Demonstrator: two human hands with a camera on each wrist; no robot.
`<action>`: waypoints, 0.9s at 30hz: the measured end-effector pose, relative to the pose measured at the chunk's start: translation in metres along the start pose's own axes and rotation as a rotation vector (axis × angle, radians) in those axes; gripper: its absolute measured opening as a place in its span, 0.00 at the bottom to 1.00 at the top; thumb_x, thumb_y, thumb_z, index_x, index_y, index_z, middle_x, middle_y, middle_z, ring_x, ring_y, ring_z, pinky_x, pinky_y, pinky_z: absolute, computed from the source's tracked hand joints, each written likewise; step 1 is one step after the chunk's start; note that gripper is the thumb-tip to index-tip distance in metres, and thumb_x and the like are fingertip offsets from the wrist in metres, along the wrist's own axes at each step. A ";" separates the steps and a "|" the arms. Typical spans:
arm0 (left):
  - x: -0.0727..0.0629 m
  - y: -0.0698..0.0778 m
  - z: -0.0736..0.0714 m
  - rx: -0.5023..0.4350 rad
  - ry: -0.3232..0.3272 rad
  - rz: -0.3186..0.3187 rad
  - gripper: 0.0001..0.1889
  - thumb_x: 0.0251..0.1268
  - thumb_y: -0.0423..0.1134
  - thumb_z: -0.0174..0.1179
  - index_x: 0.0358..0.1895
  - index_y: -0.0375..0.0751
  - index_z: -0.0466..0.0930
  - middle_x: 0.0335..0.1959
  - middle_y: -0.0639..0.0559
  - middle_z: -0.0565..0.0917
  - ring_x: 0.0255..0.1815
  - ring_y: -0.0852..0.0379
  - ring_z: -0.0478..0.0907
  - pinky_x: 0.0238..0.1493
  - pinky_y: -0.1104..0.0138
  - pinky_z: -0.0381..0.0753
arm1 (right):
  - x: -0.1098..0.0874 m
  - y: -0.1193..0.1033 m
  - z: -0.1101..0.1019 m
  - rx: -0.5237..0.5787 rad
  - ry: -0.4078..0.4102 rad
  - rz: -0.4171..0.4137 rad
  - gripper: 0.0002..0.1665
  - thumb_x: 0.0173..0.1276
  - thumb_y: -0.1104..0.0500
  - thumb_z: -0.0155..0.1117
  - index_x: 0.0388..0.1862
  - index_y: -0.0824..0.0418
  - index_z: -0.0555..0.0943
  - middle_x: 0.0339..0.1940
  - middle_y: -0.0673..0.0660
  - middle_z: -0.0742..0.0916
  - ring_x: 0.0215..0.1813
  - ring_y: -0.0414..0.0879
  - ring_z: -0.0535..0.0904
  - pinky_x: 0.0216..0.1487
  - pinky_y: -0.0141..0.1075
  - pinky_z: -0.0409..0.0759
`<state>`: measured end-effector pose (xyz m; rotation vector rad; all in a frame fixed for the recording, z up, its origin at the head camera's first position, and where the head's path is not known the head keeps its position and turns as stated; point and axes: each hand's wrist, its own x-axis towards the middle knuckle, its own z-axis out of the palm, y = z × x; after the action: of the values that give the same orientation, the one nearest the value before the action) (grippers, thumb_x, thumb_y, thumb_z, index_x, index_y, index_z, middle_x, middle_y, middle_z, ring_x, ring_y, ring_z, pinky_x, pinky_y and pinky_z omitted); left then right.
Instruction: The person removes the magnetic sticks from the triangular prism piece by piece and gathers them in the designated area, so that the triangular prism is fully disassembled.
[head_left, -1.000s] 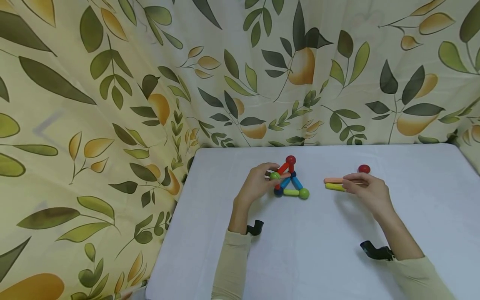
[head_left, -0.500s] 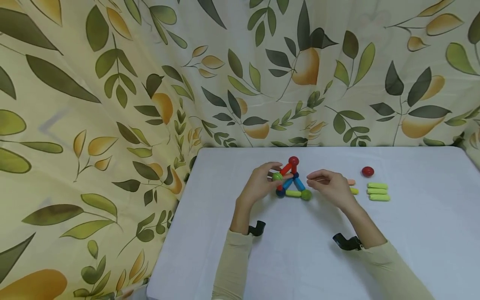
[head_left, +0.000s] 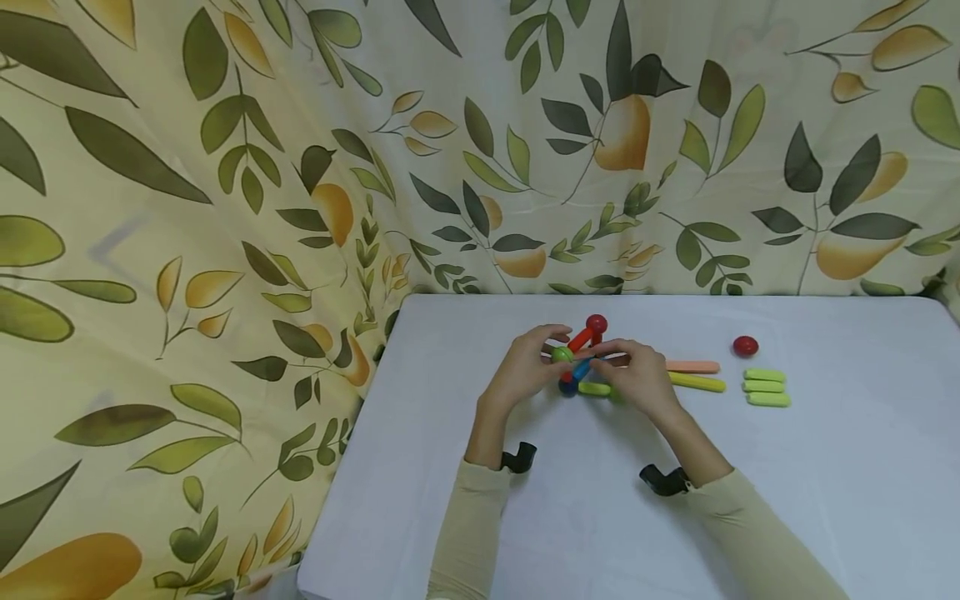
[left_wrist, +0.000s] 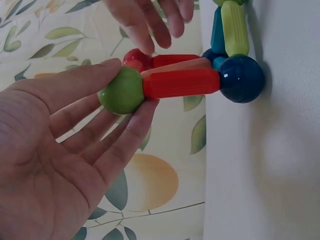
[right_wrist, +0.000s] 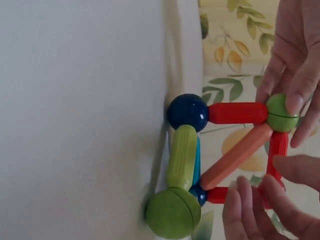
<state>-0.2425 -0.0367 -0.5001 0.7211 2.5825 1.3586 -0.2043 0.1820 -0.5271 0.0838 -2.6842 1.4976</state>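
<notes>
Frame of balls and sticks (head_left: 583, 369) stands toward the far side of the worktop (head_left: 405, 517), between the two hands. Left hand (head_left: 521, 365): grip narrow, thumb and fingers pinching the upper green ball (left_wrist: 122, 91). From that ball a red stick (left_wrist: 181, 83) runs to the front navy ball (left_wrist: 242, 79), and an orange stick (right_wrist: 235, 157) slants toward the rear navy ball (right_wrist: 199, 195), which its far end appears to meet. Right hand (head_left: 633, 377): grip part-wide, fingers loosely bent near the top red ball (head_left: 597, 323); nothing visible between them. Cannot tell whether they touch the frame.

Step, as judged: left steadies the raised corner while right sees to the orange stick's seating. Method: hold the upper green ball at one height; lifting or twisting it would probably strain several joints at once. Any push on the orange stick should go along its length, not sideways. Let the lower green ball (right_wrist: 173, 214) and front navy ball bear on the worktop. Likely fault: right fingers snagging the top red ball; best to leave upward and outward.

Spares, right of frame: second orange stick (head_left: 693, 367), yellow stick (head_left: 697, 382), three light green sticks (head_left: 765, 387), loose red ball (head_left: 746, 347).
</notes>
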 end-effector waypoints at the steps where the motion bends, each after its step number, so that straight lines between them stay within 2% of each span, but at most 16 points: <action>1: 0.000 0.000 0.000 0.003 -0.001 -0.001 0.28 0.69 0.36 0.71 0.71 0.46 0.76 0.62 0.53 0.82 0.53 0.55 0.84 0.56 0.64 0.85 | 0.001 0.000 0.000 -0.008 0.028 0.007 0.17 0.74 0.54 0.70 0.56 0.62 0.86 0.56 0.65 0.88 0.53 0.63 0.87 0.46 0.49 0.89; 6: 0.001 0.001 0.001 0.016 0.003 -0.010 0.28 0.69 0.36 0.71 0.70 0.47 0.76 0.61 0.53 0.83 0.53 0.54 0.84 0.55 0.69 0.84 | 0.006 -0.004 0.000 0.001 0.154 0.063 0.23 0.75 0.49 0.69 0.58 0.64 0.82 0.55 0.65 0.88 0.51 0.60 0.88 0.39 0.35 0.87; 8: 0.001 0.001 0.001 0.018 0.003 -0.012 0.27 0.69 0.36 0.71 0.70 0.47 0.76 0.61 0.53 0.83 0.53 0.53 0.84 0.55 0.69 0.83 | 0.009 -0.007 0.000 0.017 0.173 0.086 0.25 0.75 0.48 0.68 0.60 0.64 0.79 0.58 0.66 0.87 0.51 0.60 0.88 0.39 0.35 0.87; 13: 0.000 0.001 0.001 0.019 0.002 -0.006 0.27 0.69 0.35 0.71 0.70 0.44 0.77 0.61 0.51 0.83 0.53 0.54 0.84 0.55 0.69 0.83 | 0.020 -0.011 -0.001 0.046 0.137 0.107 0.34 0.76 0.44 0.66 0.72 0.61 0.73 0.65 0.67 0.82 0.53 0.62 0.85 0.47 0.46 0.87; 16: 0.000 0.000 0.001 0.013 0.004 0.007 0.27 0.69 0.35 0.71 0.70 0.41 0.77 0.61 0.50 0.83 0.52 0.54 0.84 0.56 0.67 0.84 | 0.028 -0.012 0.000 0.048 0.101 0.110 0.36 0.77 0.40 0.64 0.75 0.56 0.72 0.66 0.64 0.81 0.52 0.60 0.84 0.47 0.44 0.86; 19: 0.000 0.000 0.000 0.009 0.007 0.016 0.26 0.69 0.35 0.71 0.69 0.40 0.78 0.61 0.49 0.84 0.51 0.56 0.85 0.57 0.65 0.84 | 0.035 -0.013 -0.002 0.032 0.072 0.088 0.33 0.77 0.40 0.63 0.73 0.55 0.77 0.65 0.63 0.82 0.50 0.58 0.85 0.44 0.40 0.83; 22: 0.000 0.000 0.000 0.009 0.008 0.023 0.26 0.69 0.35 0.71 0.68 0.41 0.78 0.61 0.48 0.84 0.50 0.59 0.84 0.58 0.63 0.84 | 0.040 -0.014 -0.006 0.012 0.053 0.060 0.29 0.76 0.42 0.65 0.68 0.57 0.81 0.62 0.64 0.84 0.49 0.60 0.86 0.44 0.39 0.82; 27: -0.001 0.002 -0.003 0.017 -0.003 0.014 0.25 0.70 0.34 0.70 0.68 0.42 0.78 0.60 0.48 0.84 0.51 0.60 0.83 0.59 0.62 0.84 | 0.045 -0.016 -0.015 0.036 -0.001 0.093 0.28 0.75 0.46 0.68 0.63 0.63 0.80 0.59 0.69 0.85 0.56 0.64 0.84 0.52 0.45 0.82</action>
<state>-0.2424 -0.0383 -0.4970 0.7444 2.5949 1.3399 -0.2473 0.1855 -0.5023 -0.0396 -2.6966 1.5721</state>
